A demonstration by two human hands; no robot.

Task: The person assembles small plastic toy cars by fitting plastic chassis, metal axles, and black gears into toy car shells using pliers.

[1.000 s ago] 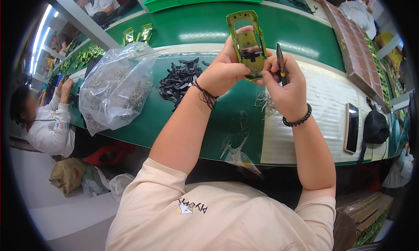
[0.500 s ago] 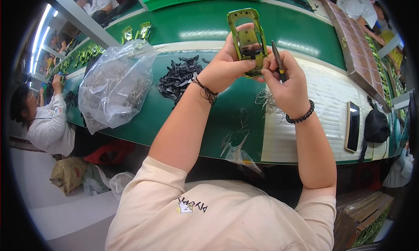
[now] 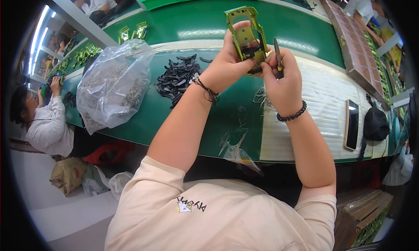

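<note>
My left hand (image 3: 227,63) grips a glossy green plastic housing (image 3: 249,34), long and rounded, with an opening near its top and black parts inside its lower half. It is held up, tilted, above the bench. My right hand (image 3: 286,85) is closed round a slim pointed tool (image 3: 277,52), dark grey with a black-and-yellow lower part, its tip pointing up and away. The right fingertips are at the housing's lower right edge; whether they pinch a small part there is hidden. Below the hands, a small tangle of thin metal wire pieces (image 3: 262,98) lies on the bench.
Left of my hands are a heap of black plastic parts (image 3: 176,78) and a clear bag (image 3: 111,87) of thin metal pieces. A phone (image 3: 351,124) lies on white foam sheeting (image 3: 323,94) at right. A divided tray (image 3: 355,50) stands beyond. Someone in white (image 3: 50,129) works at far left.
The tool has turned slightly more upright in my right hand. The right wrist has moved a little left, and the housing has shifted slightly up and left, still in my left hand.
</note>
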